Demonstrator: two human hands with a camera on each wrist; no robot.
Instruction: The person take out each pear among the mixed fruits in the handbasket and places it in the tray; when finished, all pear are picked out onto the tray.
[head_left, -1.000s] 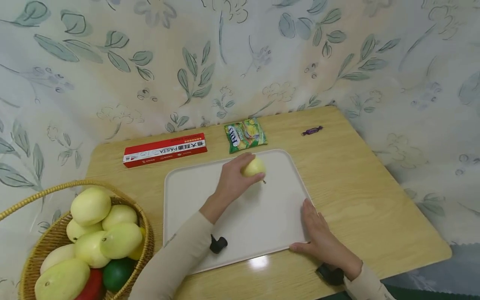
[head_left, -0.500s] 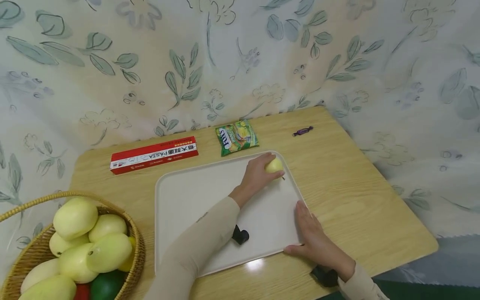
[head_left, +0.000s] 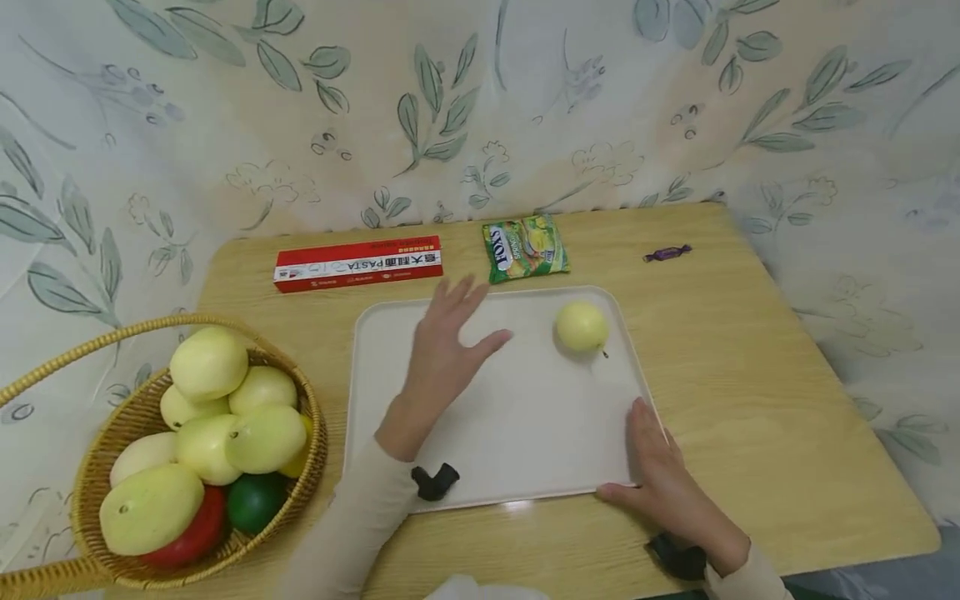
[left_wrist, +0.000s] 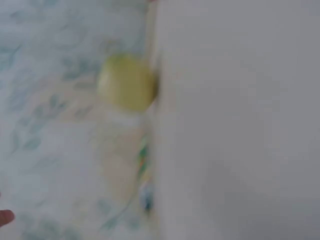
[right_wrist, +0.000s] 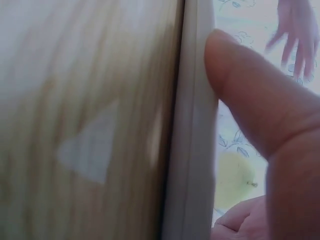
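A yellow-green pear (head_left: 581, 327) with a short dark stem sits near the far right corner of the white tray (head_left: 517, 425). My left hand (head_left: 442, 354) hovers over the tray's left half, fingers spread and holding nothing. The pear also shows, blurred, in the left wrist view (left_wrist: 127, 82). At the tray's near right corner rests my right hand (head_left: 663, 471), fingers fairly straight along the side and thumb at the front edge. In the right wrist view its thumb (right_wrist: 245, 85) touches the tray rim (right_wrist: 192, 125).
A wicker basket (head_left: 318, 433) with several pale green fruits, a red one and a dark green one stands at the left. Behind the tray lie a red pasta box (head_left: 360, 263) and a green Fox's candy bag (head_left: 527, 247). A purple wrapped candy (head_left: 667, 253) lies farther right.
My left hand carried the pear rightward to the tray's far right corner, let go of it and drew back left with spread fingers. The right hand stayed at its corner.
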